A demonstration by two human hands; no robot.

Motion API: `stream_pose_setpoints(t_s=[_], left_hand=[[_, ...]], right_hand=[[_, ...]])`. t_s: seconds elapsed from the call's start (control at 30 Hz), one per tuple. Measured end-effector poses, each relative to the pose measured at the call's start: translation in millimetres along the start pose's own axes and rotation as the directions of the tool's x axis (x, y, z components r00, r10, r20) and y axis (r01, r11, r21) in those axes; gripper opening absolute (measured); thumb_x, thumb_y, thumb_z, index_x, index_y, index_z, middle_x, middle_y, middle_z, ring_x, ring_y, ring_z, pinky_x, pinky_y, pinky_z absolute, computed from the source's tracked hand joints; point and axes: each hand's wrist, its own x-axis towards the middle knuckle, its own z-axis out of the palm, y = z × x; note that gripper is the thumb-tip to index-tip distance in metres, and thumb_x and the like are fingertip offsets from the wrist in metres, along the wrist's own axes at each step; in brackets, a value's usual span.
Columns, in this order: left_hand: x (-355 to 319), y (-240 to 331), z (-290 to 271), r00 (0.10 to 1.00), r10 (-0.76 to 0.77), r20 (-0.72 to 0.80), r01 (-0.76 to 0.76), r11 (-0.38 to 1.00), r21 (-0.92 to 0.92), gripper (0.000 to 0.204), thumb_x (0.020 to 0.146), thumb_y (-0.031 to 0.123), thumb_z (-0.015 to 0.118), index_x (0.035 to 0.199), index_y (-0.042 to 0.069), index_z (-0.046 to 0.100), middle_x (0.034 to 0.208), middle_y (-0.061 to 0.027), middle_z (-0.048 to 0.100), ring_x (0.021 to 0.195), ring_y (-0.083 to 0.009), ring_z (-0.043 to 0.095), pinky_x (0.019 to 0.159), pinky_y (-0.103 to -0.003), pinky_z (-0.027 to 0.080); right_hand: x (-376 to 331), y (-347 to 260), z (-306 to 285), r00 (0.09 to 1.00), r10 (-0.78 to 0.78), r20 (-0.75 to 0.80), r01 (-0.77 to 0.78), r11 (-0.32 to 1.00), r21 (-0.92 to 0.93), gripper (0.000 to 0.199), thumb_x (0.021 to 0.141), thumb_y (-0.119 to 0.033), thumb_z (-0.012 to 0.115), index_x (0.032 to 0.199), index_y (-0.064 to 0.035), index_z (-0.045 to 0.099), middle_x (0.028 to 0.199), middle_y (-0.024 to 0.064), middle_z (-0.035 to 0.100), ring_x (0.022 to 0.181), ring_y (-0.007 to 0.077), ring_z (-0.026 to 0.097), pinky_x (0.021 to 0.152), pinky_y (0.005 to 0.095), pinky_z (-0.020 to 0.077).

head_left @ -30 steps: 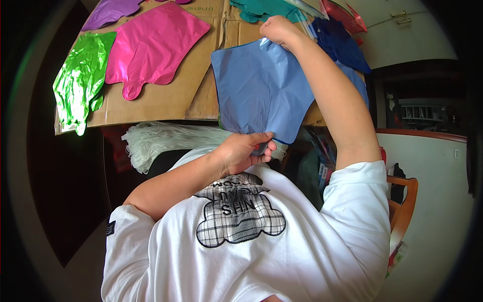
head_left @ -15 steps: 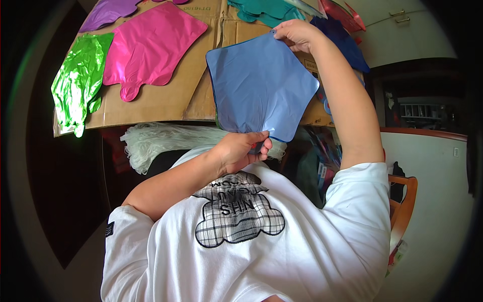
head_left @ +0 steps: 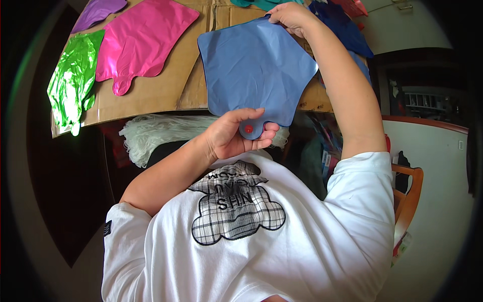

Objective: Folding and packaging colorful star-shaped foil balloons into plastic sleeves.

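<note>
A flat, uninflated blue foil balloon [head_left: 251, 65] with star-like corners is stretched between my hands at the table's near edge. Its short rounded tail, with a red spot on it, hangs toward me. My right hand [head_left: 293, 18] pinches the balloon's far upper corner between thumb and fingers. Around the tail is my left hand [head_left: 236, 133], its thumb lying over the foil and its curled fingers behind. The grip there looks loose, and the red spot shows between thumb and fingers.
Cardboard [head_left: 186, 90] covers the table. A pink foil balloon [head_left: 143, 38], a crumpled green one [head_left: 75, 75] and a purple one [head_left: 100, 12] lie left. Teal foil [head_left: 259, 4] and dark blue foil [head_left: 339, 25] lie beyond. White stringy material [head_left: 156, 133] hangs below the edge; a wooden chair [head_left: 410, 196] stands right.
Both hands and the balloon have shifted slightly away from me. My left thumb has lifted off the tail, uncovering its red spot. The right hand keeps its pinch on the far corner.
</note>
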Motion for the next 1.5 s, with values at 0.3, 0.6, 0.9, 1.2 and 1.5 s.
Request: stream_pose_setpoints(t_s=[0.3,0.6,0.9,1.2,1.5], left_hand=[[7.5,-10.4,1.7,0.986,0.031,-0.162,-0.017,0.996,0.087,0.016,0.095,0.013,0.052,0.099,-0.002,0.056,0.085,-0.0074,0.060,0.074,-0.0155,0.057,0.070,-0.031,0.054],[14.9,-11.8,-5.1,0.998,0.019,-0.068,-0.021,0.999,-0.024,0.014,0.096,0.014,0.052,0.096,0.000,0.057,0.080,-0.0037,0.056,0.069,-0.0121,0.050,0.067,-0.029,0.051],[7.0,-13.2,6.1,0.985,0.034,-0.168,-0.028,0.999,0.037,0.016,0.096,0.015,0.052,0.086,0.003,0.056,0.077,-0.0017,0.054,0.067,-0.0117,0.047,0.068,-0.029,0.047],[6.2,-16.0,16.2,0.976,0.078,-0.204,-0.048,0.988,0.145,0.017,0.096,0.014,0.051,0.084,0.003,0.056,0.076,-0.0021,0.055,0.066,-0.0115,0.048,0.069,-0.029,0.047],[11.9,-9.3,-6.9,0.999,-0.016,0.046,0.019,0.998,-0.057,0.017,0.098,0.017,0.050,0.087,0.004,0.053,0.079,-0.0014,0.053,0.070,-0.0114,0.047,0.073,-0.029,0.048]], right_hand=[[3.3,6.9,-0.8,0.998,-0.045,0.039,0.044,0.999,0.026,0.012,0.079,-0.014,0.064,0.085,-0.0033,0.062,0.061,0.0059,0.046,0.051,0.0172,0.040,0.047,0.0363,0.0267],[4.2,-2.0,-3.2,0.989,-0.144,0.027,0.146,0.985,-0.096,0.020,0.081,-0.017,0.063,0.096,-0.0053,0.060,0.080,0.0081,0.055,0.073,0.0210,0.052,0.065,0.0391,0.0377],[-71.5,-61.2,31.6,0.147,-0.931,0.335,0.866,-0.043,-0.498,0.029,0.076,-0.010,0.063,0.105,-0.0055,0.061,0.093,0.0092,0.064,0.094,0.0245,0.060,0.082,0.0386,0.0473],[-123.0,-115.3,104.7,0.365,-0.084,0.927,0.927,-0.061,-0.371,0.022,0.067,-0.001,0.059,0.087,-0.0040,0.068,0.085,0.0122,0.067,0.092,0.0284,0.061,0.084,0.0402,0.0432],[-59.2,-135.5,87.3,0.506,-0.133,0.852,0.852,-0.077,-0.517,0.018,0.067,-0.003,0.059,0.083,-0.0038,0.068,0.079,0.0125,0.065,0.077,0.0296,0.062,0.068,0.0420,0.0475]])
